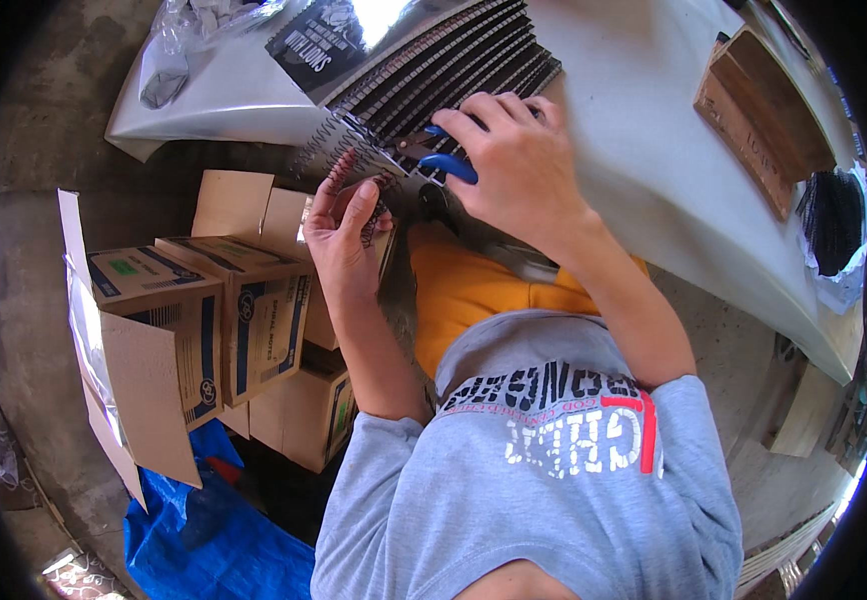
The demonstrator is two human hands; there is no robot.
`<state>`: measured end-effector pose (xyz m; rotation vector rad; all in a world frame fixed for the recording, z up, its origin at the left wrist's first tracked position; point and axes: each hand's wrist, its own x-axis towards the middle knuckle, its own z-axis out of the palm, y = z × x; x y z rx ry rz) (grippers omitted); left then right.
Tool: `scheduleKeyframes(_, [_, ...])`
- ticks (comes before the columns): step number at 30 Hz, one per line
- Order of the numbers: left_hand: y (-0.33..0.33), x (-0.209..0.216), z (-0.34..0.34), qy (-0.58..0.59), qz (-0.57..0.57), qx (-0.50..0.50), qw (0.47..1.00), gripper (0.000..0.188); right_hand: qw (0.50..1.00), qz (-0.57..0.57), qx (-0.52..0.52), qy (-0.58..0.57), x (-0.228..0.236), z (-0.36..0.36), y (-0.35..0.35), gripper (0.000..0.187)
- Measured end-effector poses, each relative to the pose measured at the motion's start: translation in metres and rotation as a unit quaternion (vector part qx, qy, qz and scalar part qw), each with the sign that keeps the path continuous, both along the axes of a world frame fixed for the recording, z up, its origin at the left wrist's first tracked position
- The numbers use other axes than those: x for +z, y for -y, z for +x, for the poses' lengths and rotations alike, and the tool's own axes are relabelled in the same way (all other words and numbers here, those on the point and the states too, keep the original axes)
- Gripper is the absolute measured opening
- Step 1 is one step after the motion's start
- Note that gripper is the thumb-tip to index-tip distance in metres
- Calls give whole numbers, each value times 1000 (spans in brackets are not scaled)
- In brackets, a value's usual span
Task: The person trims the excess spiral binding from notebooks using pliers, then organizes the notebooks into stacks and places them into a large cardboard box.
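My right hand [519, 165] is closed round blue-handled pliers [449, 163], whose metal jaws point left at the edge of a row of spiral-bound notebooks [434, 75]. Loose ends of the black wire coils [329, 145] stick out past the notebooks' near left corner. Just below these ends is my left hand [347, 232], its fingers curled and thumb bent in, with dark coiled wire between them. How many pieces of wire it holds I cannot make out. The notebooks lie fanned on a white-covered table [634, 150], with a dark printed cover [316, 45] at their left.
Cardboard boxes [269, 320], one with raised flaps, stand on the floor at left, above a blue tarp [214, 520]. On the table's right are a brown wooden tray [754, 120] and a bundle of black coils [832, 222]. Clear plastic [189, 40] lies at the far left corner.
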<state>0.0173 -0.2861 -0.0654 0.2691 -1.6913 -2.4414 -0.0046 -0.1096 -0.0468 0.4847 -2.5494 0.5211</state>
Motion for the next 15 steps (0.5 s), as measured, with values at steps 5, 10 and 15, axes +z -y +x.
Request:
scheduleKeyframes(5, [7,-7,-6,6,-26,7,1000,29,1000,20,6,2,0,1,8,35])
scheduleKeyframes(10, [0,-7,-8,-11,-20,18,1000,24,1000,21,21,1,-5,-1,7,29])
scheduleKeyframes(15, [-5,-11,-7,-3,14,20,1000,19,998,-21,28,56,-15,-6,3,28])
